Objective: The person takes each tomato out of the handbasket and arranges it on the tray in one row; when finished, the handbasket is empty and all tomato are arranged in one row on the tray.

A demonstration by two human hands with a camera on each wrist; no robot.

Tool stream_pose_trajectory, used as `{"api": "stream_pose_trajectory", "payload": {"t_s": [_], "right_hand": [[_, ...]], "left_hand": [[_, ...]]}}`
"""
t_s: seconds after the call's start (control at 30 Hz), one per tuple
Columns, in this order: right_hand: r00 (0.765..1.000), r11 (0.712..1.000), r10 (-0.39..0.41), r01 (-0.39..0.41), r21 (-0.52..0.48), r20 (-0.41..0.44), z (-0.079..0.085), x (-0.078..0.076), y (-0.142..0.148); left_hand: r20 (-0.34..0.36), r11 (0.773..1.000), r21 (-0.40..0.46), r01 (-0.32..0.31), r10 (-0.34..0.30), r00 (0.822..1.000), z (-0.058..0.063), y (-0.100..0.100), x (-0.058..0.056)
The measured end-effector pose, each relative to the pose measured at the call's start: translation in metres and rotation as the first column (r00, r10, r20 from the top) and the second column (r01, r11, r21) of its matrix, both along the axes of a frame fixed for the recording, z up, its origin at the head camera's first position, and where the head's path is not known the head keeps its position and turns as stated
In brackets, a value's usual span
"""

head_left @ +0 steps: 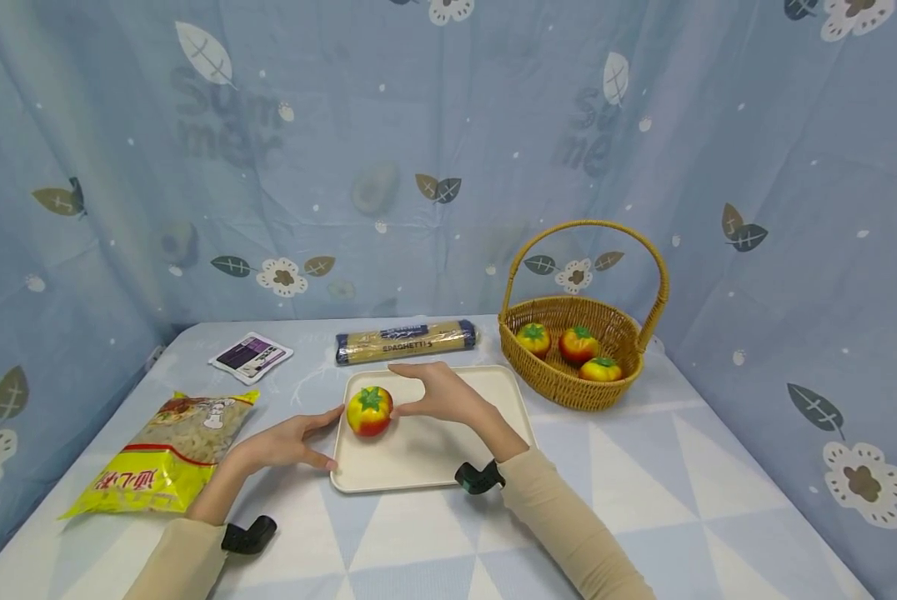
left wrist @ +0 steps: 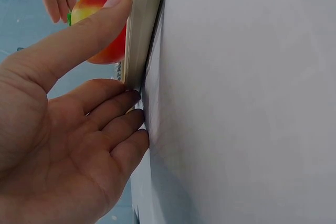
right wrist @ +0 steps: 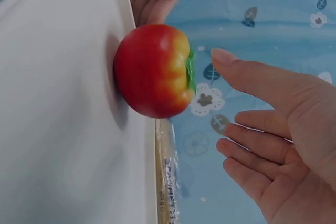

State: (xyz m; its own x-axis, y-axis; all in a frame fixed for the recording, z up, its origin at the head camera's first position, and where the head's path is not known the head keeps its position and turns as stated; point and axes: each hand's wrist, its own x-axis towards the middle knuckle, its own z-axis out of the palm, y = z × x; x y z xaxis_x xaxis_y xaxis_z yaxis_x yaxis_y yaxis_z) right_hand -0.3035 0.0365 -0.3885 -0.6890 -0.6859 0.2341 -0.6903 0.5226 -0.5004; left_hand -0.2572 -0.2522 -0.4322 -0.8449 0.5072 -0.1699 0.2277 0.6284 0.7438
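A red and yellow tomato [head_left: 369,412] with a green leafy top sits on the left part of a cream rectangular tray [head_left: 433,467]. My left hand [head_left: 287,442] is at the tray's left edge, fingers spread. In the left wrist view, its thumb [left wrist: 113,17] lies at the rim and its other fingers are relaxed against the side, by the tablecloth. My right hand [head_left: 441,393] is over the tray, just right of the tomato. The right wrist view shows that hand [right wrist: 283,140] with thumb and fingers apart, a gap between it and the tomato [right wrist: 152,71].
A wicker basket [head_left: 568,396] with a tall handle holds 3 similar tomatoes at the back right. Behind the tray lies a spaghetti packet [head_left: 407,342]. At left are a yellow pasta bag [head_left: 167,454] and a small purple and white packet [head_left: 251,357]. A patterned curtain [head_left: 448,167] surrounds the table.
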Motion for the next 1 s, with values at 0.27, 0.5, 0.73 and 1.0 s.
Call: {"api": "stream_pose_trajectory", "payload": {"t_s": [0.27, 0.5, 0.73, 1.0], "right_hand": [[1.0, 0.999, -0.031, 0.031, -0.018, 0.004, 0.003, 0.0, 0.02], [0.999, 0.998, -0.038, 0.037, -0.053, -0.004, 0.007, -0.002, 0.041], [0.995, 0.994, -0.094, 0.092, -0.055, -0.046, 0.01, -0.004, 0.058], [0.986, 0.987, -0.154, 0.15, -0.056, -0.068, 0.023, 0.0, 0.072]], "left_hand": [[-0.006, 1.0, 0.01, 0.007, -0.006, 1.0, -0.001, -0.001, 0.0], [-0.012, 1.0, -0.006, 0.006, -0.006, 1.0, 0.0, -0.001, 0.001], [-0.005, 1.0, -0.008, 0.008, -0.008, 1.0, 0.001, 0.0, 0.003], [-0.014, 1.0, -0.007, 0.013, -0.013, 1.0, 0.002, 0.001, 0.002]]}}
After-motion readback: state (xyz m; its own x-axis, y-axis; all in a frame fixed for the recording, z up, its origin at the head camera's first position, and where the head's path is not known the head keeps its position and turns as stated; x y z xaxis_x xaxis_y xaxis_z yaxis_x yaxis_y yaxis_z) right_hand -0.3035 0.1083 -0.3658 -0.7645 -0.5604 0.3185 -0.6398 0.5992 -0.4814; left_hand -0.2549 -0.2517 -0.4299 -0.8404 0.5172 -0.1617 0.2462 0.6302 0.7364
